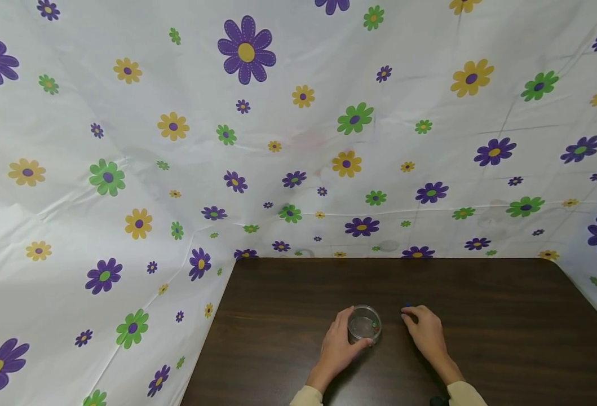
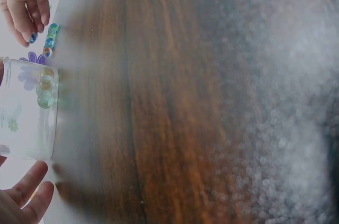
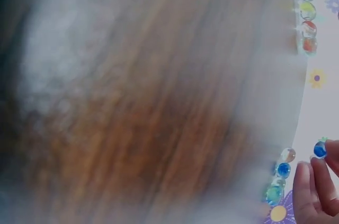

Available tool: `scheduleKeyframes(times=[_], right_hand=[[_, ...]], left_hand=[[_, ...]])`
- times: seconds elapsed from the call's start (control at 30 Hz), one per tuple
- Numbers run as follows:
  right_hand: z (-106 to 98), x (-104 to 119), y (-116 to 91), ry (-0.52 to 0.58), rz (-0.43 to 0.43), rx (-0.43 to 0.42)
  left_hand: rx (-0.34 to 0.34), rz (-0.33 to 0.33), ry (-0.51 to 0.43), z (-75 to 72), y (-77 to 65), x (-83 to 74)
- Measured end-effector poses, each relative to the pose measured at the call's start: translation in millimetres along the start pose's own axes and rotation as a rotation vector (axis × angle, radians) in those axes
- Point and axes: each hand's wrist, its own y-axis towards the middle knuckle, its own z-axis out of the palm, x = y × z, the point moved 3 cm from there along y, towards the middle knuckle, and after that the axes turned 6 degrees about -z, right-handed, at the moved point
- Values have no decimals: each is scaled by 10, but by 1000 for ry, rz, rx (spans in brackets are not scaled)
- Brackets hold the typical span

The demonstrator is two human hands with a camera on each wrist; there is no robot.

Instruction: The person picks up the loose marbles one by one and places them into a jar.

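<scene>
My left hand (image 1: pixel 337 342) grips a clear round jar (image 1: pixel 361 327) on the table, thumb on the near side and fingers around the far-left side. Several glass marbles (image 2: pixel 45 98) lie at the bottom of the jar. To the right of it, my right hand (image 1: pixel 428 334) pinches a blue marble (image 3: pixel 320 150) between thumb and fingertip. Close by those fingertips, a short row of loose marbles (image 3: pixel 284 170), blue, greenish and clear with orange, shows in the right wrist view. The same group of marbles (image 2: pixel 51 39) appears beside the right hand in the left wrist view.
The dark wood-grain table (image 1: pixel 298 293) runs back to a white curtain (image 1: pixel 191 84) printed with purple, yellow and green flowers. This curtain also hangs along the left and right sides. Light-coloured sleeves (image 1: pixel 464 393) cover the forearms.
</scene>
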Motion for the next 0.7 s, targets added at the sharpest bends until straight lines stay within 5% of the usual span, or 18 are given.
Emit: scheduleKeyframes(times=[0.23,0.7], right_hand=[[-23,50,1,21,32,-7],[-48,217,28,52,-29,-154]], left_hand=[[-4,13,-1,7,0,5],[19,5,-13,-2,-7,12]])
